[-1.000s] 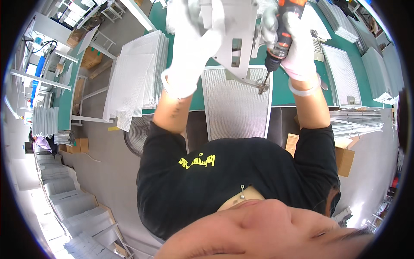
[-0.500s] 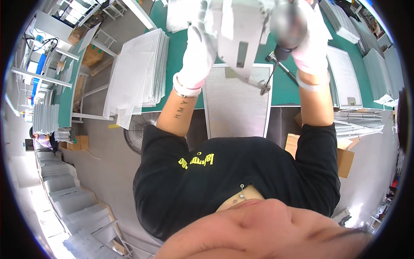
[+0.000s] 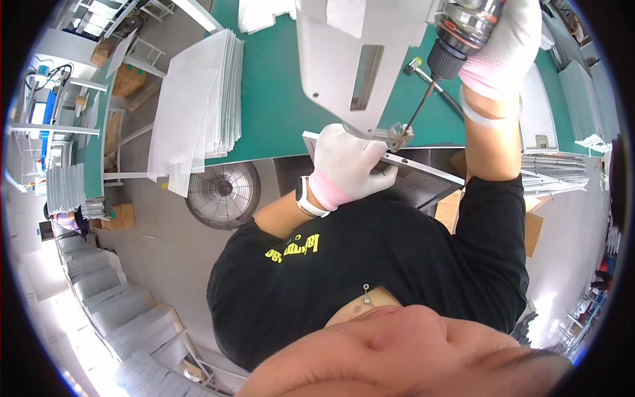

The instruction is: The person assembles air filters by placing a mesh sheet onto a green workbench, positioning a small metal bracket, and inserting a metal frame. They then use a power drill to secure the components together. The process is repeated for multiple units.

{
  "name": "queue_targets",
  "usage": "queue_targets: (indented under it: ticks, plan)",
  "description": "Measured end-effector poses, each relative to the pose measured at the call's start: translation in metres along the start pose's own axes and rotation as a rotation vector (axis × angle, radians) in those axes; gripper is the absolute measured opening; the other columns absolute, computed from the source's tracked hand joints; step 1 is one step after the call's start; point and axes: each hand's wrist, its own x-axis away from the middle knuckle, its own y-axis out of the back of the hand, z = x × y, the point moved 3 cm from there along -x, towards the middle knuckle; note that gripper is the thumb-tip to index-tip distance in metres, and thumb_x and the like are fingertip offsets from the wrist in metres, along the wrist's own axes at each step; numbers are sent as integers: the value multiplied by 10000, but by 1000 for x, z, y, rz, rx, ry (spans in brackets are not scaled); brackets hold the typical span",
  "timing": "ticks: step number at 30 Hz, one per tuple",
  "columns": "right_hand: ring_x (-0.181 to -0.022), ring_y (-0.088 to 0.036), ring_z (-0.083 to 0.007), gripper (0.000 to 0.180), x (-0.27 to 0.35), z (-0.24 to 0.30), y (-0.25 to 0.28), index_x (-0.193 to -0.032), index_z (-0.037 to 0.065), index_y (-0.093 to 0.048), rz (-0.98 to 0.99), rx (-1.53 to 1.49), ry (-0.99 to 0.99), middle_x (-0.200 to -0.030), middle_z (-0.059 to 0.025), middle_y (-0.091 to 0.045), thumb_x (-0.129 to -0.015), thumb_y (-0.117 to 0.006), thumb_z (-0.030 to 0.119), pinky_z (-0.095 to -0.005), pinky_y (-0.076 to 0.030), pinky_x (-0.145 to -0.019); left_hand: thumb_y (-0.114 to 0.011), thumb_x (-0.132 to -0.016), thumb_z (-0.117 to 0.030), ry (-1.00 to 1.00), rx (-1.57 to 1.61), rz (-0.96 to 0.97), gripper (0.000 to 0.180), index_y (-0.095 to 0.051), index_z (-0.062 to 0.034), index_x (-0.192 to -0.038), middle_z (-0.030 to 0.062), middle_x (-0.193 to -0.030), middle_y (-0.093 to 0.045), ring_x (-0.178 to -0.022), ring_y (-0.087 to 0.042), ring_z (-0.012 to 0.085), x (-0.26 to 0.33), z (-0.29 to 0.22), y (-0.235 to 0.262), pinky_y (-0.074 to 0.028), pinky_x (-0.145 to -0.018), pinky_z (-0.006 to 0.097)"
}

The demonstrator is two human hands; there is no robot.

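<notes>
As hands [image 3: 347, 161] [image 3: 508, 58] flank it, drill-bit [image 3: 420, 104] slants.

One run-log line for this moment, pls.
left hand: grips framed mesh panel, tilted | right hand: holds power driver | bit: at metal fitting, contact unclear | hammer-like tool: on green table

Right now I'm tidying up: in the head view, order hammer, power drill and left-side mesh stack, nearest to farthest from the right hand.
1. Power drill: in the right hand.
2. Hammer: left of that hand.
3. Mesh stack: far left.
</notes>
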Motion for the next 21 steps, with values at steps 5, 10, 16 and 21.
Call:
queue_targets:
  ticks: [5,10,16,21]
  plan:
    - [-535,-471,-88,368,19,-15,-10,-1205,77,-501,86,-38,52,-800,-50,-552,-1048,-492,410,-214,-411,-478,-779,-657,-299,1,-5,-59,311,-743,-218,-955,-66,-641,-591,-547,-584,140,8,-4,3,-417,-493,321]
    - [-529,-463,-89,413,17,-13,4,-1258,61,-477,35,-20,85,-783,-49,-531,-1044,-499,413,-211,-403,-465,-773,-656,-305,12,-26,2,294,-744,-201,-930,-70,-646,-585,-558,-579,136,0,-10,10,-396,-490,327]
    - [-533,-482,-94,352,16,-21,15,-1147,71,-490,27,-82,64,-797,-67,-546,-1045,-496,408,-207,-396,-454,-773,-649,-293,19,-59,39,257,-741,-179,-877,-52,-619,-542,-538,-551,163,5,-7,7,-381,-488,347]
    - [-571,-515,-107,319,24,-8,12,-1146,76,-548,34,-14,-122,-850,-61,-587,-1040,-502,373,-232,-423,-483,-777,-661,-293,5,4,15,242,-745,-185,-875,-44,-620,-534,-547,-548,167,1,-4,8,-384,-491,350]
